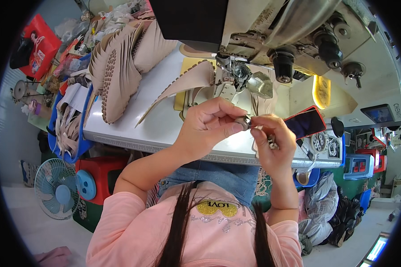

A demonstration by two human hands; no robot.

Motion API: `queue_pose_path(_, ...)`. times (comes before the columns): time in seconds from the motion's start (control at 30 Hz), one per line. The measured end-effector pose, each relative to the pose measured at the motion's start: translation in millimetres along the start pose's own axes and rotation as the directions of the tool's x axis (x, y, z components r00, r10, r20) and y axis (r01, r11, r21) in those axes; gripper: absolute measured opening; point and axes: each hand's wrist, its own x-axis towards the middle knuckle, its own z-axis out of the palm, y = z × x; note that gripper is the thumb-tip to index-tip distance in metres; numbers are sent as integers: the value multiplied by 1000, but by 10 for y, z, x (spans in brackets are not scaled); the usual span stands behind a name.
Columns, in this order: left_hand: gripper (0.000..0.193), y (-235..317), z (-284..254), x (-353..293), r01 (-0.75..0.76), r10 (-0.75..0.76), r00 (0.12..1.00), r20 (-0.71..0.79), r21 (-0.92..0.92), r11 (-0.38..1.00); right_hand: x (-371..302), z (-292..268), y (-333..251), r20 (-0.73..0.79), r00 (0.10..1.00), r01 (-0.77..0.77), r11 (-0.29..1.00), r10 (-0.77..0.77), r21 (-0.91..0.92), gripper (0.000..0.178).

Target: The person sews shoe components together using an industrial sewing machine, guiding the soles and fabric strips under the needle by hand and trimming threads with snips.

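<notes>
The small metal part (243, 121) sits up in front of me, above the near edge of the white table (158, 129); my left hand (201, 129) has it pinched between thumb and fingertips, the grip closed down to the part's own width; my right hand (275, 144) is nearly closed too, thumb and forefinger drawn together at the part's right side, though I cannot tell whether they grip the metal or something thin beside it; a small pale piece (272, 142) shows tucked in that hand's curled fingers, too little of it visible to name. I judge the part light but hard and stiff, its smooth rounded metal apt to slip or roll if dropped; it is best taken by the outer rim, with fingertip pressure only, as I see no need to squeeze. Beyond my hands stands the sewing machine (307, 26); left of its needle area a curved beige piece (182, 86) lies near a yellow plate (180, 101), looking bendy and easily creased; farther left is a stack of similar pieces (120, 75); the phone (306, 123) lies just beyond my right hand.
</notes>
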Motion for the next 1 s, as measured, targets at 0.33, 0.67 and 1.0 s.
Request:
queue_pose_path(0.33,45,180,-130,44,125,-260,916,305,398,909,208,-92,132,252,924,328,934,-287,-142,19)
queue_pose_path(0.67,19,66,-293,138,395,-339,868,362,-91,914,51,-264,36,219,976,56,979,-12,-194,31)
queue_pose_path(1.0,18,-200,-300,690,-425,580,546,605,796,-431,-177,223,744,349,918,27,851,186,-525,47)
